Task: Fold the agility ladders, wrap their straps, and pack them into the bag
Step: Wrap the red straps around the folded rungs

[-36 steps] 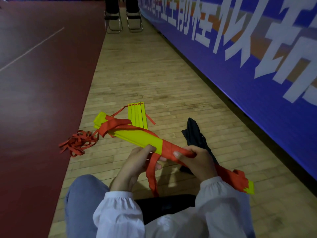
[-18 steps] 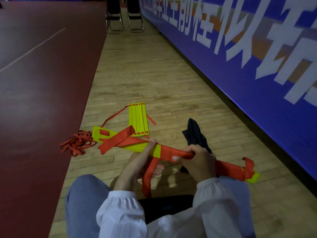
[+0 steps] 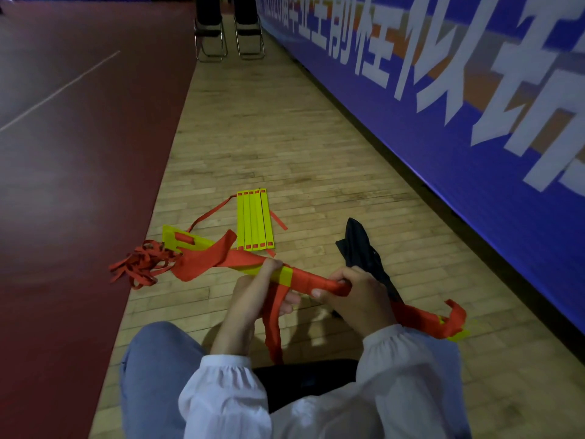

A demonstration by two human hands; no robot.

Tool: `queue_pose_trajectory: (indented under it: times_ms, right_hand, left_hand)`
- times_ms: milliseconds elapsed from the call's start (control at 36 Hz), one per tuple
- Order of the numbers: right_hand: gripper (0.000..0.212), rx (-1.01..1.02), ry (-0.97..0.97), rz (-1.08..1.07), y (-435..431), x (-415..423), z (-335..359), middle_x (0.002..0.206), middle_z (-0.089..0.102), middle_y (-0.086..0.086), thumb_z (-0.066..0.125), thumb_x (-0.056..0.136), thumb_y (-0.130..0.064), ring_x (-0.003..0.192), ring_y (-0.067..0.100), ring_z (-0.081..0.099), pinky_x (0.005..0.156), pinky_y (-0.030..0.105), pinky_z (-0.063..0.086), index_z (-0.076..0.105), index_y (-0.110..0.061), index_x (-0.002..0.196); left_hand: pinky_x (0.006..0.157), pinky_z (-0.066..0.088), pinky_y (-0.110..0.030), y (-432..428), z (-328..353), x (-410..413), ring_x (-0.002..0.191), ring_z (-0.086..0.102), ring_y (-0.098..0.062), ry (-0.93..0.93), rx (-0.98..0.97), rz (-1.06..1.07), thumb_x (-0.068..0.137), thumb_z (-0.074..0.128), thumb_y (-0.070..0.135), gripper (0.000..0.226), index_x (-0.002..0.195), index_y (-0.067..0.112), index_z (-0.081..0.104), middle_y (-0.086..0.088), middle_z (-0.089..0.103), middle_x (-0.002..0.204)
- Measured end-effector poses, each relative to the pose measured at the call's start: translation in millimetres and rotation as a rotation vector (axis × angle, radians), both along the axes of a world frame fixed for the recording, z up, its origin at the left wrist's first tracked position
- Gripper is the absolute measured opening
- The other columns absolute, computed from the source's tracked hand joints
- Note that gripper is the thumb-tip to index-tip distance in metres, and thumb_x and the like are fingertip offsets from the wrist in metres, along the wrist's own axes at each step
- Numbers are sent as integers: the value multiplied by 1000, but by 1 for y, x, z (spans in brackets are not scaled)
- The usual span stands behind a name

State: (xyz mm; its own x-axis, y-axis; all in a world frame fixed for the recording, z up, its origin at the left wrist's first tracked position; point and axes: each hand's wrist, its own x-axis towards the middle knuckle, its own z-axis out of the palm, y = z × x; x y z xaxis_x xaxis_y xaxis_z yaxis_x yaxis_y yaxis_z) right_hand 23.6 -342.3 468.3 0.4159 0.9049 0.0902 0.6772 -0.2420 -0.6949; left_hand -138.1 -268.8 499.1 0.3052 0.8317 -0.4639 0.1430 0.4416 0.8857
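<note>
Ladder bundle (image 3: pixel 284 275) mid-frame, wrap half done
L hand (image 3: pixel 250 299) grips the strap (image 3: pixel 273 327), R hand (image 3: pixel 357 301) clamped on the bundle; far end dropped vs a sec ago, so more wrapping left. Bag (image 3: pixel 361 248) centre-right.

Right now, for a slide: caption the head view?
Left hand and right hand hold folded yellow ladder, red strap partly wrapped; second ladder, black bag on floor.

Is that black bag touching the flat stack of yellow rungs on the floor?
Apart. The head view shows bare wooden floor between the black bag and the yellow rungs.
</note>
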Motion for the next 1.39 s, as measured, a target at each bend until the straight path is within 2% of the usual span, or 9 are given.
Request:
queue_pose_trajectory:
  times_ms: [111, 222, 528, 667, 778, 917, 1111, 1250, 1389]
  right_hand:
    - [57, -154, 26, 56, -3, 1, 6, 80, 64, -11, 46, 74, -77, 81, 11, 62, 86, 38, 48, 69, -27, 88]
    - [58, -211, 85, 50, -4, 2, 8, 60, 53, -11, 27, 76, -77, 66, 9, 54, 79, 35, 41, 57, -29, 64]
    - [55, -212, 123, 41, -4, 1, 7, 51, 45, -10, 37, 85, -70, 57, 8, 47, 72, 33, 35, 48, -27, 52]
    - [41, -180, 118, -9, -3, 1, 6, 64, 56, -14, 43, 90, -66, 71, 8, 56, 90, 40, 45, 59, -34, 70]
    - [44, -133, 112, -68, -2, 0, 5, 74, 58, -20, 37, 69, -76, 80, 9, 57, 94, 42, 43, 58, -38, 77]
    - [58, -52, 77, -139, -1, 3, -3, 85, 62, -13, 29, 56, -86, 88, 15, 59, 91, 46, 45, 57, -40, 80]
    - [74, -19, 22, -136, 1, -1, -7, 86, 55, -11, 32, 54, -85, 94, 16, 56, 89, 40, 44, 67, -32, 93]
    - [68, -18, 57, -128, 3, -4, -5, 91, 55, -11, 51, 59, -76, 99, 16, 54, 89, 39, 44, 69, -27, 102]
    - [82, -18, 69, -105, 3, -5, -5, 94, 52, -12, 40, 50, -82, 99, 13, 49, 86, 36, 45, 67, -27, 104]
  left_hand:
    - [51, 52, -23, -3, 5, 1, 49, 61, -22, 4, 53, -26, 91, 50, 36, 43, 89, -2, 69, -21, 73, 76]
    - [55, 53, -26, -5, 7, 3, 51, 62, -23, 1, 80, -50, 91, 51, 34, 40, 90, -2, 69, -20, 73, 76]
    - [50, 52, -22, -6, 10, 4, 53, 63, -20, -27, 47, -74, 92, 53, 40, 42, 88, 2, 70, -18, 74, 80]
    - [58, 54, -28, -5, 11, 2, 54, 64, -21, -21, 25, -107, 88, 54, 53, 54, 96, 2, 69, -17, 74, 81]
    - [59, 54, -29, -5, 10, 2, 51, 63, -21, -3, 7, -119, 87, 54, 56, 62, 95, -3, 69, -18, 74, 79]
    - [60, 55, -29, -5, 9, 2, 50, 62, -19, -31, 23, -107, 89, 56, 52, 57, 94, -3, 70, -18, 74, 79]
    - [36, 40, -17, -4, 7, 6, 36, 51, -13, -52, 70, -27, 94, 55, 39, 46, 87, -4, 69, -18, 71, 70]
    - [34, 35, -15, -2, 4, 7, 32, 48, -11, -80, 113, 14, 98, 50, 20, 29, 81, 2, 67, -11, 69, 59]
    - [35, 35, -16, -2, 1, 5, 33, 48, -12, -110, 139, 21, 96, 50, 15, 30, 76, 1, 67, -13, 70, 63]
